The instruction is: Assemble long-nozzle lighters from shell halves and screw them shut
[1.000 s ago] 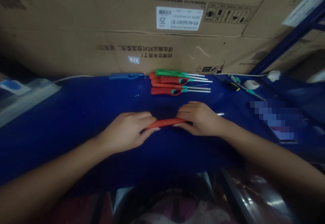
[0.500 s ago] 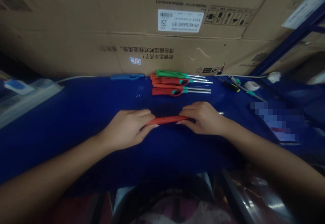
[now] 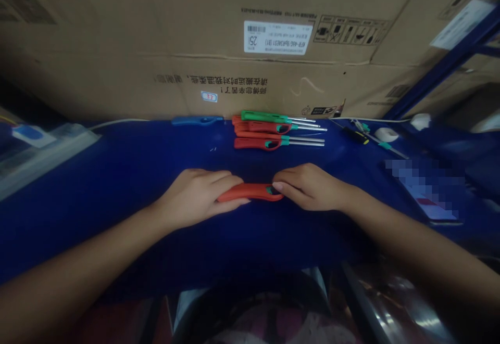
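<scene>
Between my two hands is a red-orange long-nosed lighter (image 3: 250,192), lying level just above or on the blue table (image 3: 242,245). My left hand (image 3: 201,193) is closed round the handle end, thumb below and fingers on top. At the trigger end my right hand (image 3: 308,188) grips it, thumb in front by the dark and green trigger opening. The metal nozzle is hidden behind the right hand. Beyond them lies a pile of lighters, with a red lighter (image 3: 255,143) nearest and a green lighter (image 3: 261,116) on top. A blue lighter handle (image 3: 197,120) lies left of the pile.
A large cardboard box (image 3: 156,37) stands along the table's back edge. On the right are a screwdriver (image 3: 356,134), a white roll (image 3: 386,134) and a phone (image 3: 429,193). A clear plastic bag (image 3: 50,149) lies at the left. A blue metal post (image 3: 445,68) rises at the right.
The held lighter has been turned about its length, so its broad side and trigger opening now show. My right thumb has shifted onto the trigger area. The lighters behind stay put.
</scene>
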`<action>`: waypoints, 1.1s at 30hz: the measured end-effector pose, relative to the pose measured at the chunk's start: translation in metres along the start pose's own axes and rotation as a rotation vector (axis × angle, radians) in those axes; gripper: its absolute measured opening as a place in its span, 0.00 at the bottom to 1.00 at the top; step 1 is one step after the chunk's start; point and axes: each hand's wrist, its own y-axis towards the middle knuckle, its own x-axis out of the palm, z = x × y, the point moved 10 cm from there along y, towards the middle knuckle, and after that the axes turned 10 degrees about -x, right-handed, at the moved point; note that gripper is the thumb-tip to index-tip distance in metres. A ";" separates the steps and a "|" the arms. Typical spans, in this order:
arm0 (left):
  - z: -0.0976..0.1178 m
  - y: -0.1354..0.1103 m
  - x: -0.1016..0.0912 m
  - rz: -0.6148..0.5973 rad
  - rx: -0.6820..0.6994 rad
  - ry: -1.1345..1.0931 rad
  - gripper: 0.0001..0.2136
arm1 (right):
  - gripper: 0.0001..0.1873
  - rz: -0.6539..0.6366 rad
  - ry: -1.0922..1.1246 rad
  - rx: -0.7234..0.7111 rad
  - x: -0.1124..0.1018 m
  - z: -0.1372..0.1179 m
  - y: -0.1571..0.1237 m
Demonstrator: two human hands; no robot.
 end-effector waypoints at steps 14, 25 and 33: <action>0.009 0.001 0.012 0.006 -0.020 -0.061 0.20 | 0.15 0.238 0.022 -0.197 -0.002 -0.026 0.005; -0.004 0.002 0.013 -0.072 -0.045 -0.142 0.19 | 0.11 0.008 -0.006 -0.068 -0.003 -0.004 0.000; -0.007 0.000 0.015 -0.117 -0.101 -0.136 0.17 | 0.13 0.044 -0.220 -0.057 -0.001 -0.002 -0.001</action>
